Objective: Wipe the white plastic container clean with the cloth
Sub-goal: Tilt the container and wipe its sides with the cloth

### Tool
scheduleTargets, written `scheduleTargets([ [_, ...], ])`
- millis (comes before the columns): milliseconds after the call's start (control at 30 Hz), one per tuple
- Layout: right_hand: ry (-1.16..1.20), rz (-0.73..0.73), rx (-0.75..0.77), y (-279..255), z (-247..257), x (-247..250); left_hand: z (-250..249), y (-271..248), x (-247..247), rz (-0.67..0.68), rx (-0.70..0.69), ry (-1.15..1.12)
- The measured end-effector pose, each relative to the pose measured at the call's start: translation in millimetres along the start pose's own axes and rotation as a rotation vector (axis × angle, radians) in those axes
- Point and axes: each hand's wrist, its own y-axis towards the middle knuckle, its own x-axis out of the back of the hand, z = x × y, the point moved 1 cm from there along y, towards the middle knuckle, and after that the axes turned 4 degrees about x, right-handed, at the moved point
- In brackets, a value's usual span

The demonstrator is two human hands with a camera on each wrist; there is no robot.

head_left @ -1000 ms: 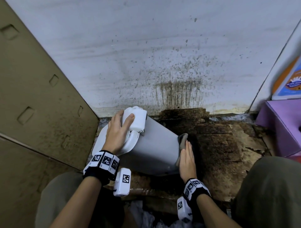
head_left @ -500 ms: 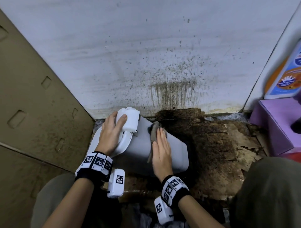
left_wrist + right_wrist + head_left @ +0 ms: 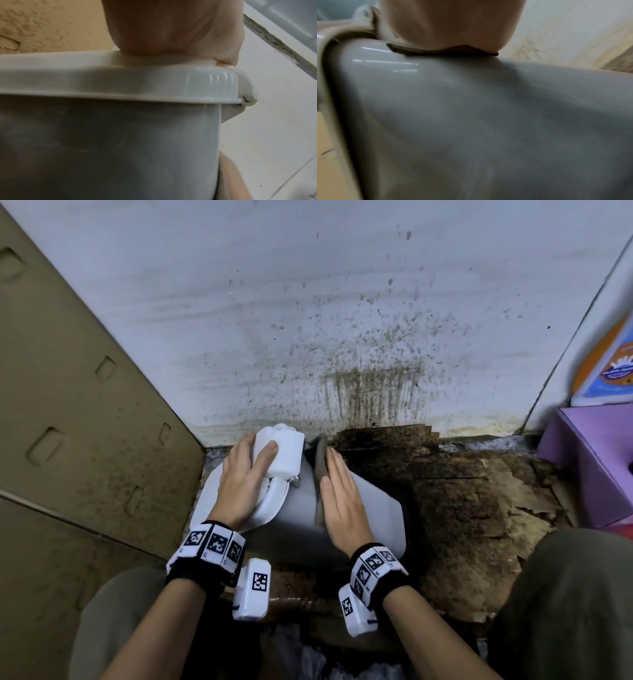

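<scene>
A white plastic container (image 3: 359, 508) with a rounded body lies tipped on its side on the stained, peeling floor (image 3: 479, 508), its lidded end toward the corner where a spattered white wall (image 3: 308, 320) meets a brown cardboard panel (image 3: 85, 405); on the container's upper side the right hand (image 3: 342, 501) lies flat, its fingers (image 3: 337, 470) straight and together, pressing a dark grey cloth (image 3: 320, 463) against the plastic just beside the lid; the right wrist view shows the cloth's edge (image 3: 443, 52) squeezed between palm and shell; the left hand (image 3: 245, 484) steadies the lid end, its fingers (image 3: 267, 451) curled over the white boxy cap (image 3: 284, 453) and palm on the white rim (image 3: 120, 88); the glossy side seen by both wrist cameras looks free of grime, so the wipe appears well under way, though the underside against the floor and the far end are hidden and probably remain; beyond the container, at its right, stands a purple box (image 3: 589, 467).
</scene>
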Motion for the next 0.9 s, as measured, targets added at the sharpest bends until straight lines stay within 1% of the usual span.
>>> scheduleTargets([
  [133, 0.041, -0.041, -0.167, -9, -39, 12, 1, 3, 2, -0.001, 0.010, -0.004],
  [267, -0.004, -0.052, -0.344, -25, -71, 30, 0, 1, 1, -0.005, 0.001, 0.003],
  [333, -0.038, -0.057, -0.408, -33, -84, 38, 0, 0, 0, -0.004, 0.001, 0.004],
  [467, 0.028, -0.085, -0.512, -42, -95, 41, -2, -2, -1, -0.010, -0.005, -0.015],
  [600, 0.020, -0.115, -0.497, -41, -93, 35, -1, -2, 3, -0.003, -0.006, -0.027],
  [700, -0.086, -0.150, -0.432, -38, -86, 27, -1, -1, 3, 0.002, -0.028, -0.027],
  [767, -0.097, -0.161, -0.361, -33, -73, 19, -2, -1, 1, 0.006, -0.026, -0.020],
  [900, -0.010, -0.140, -0.238, -18, -27, 3, -3, -1, 1, 0.009, -0.011, -0.007],
])
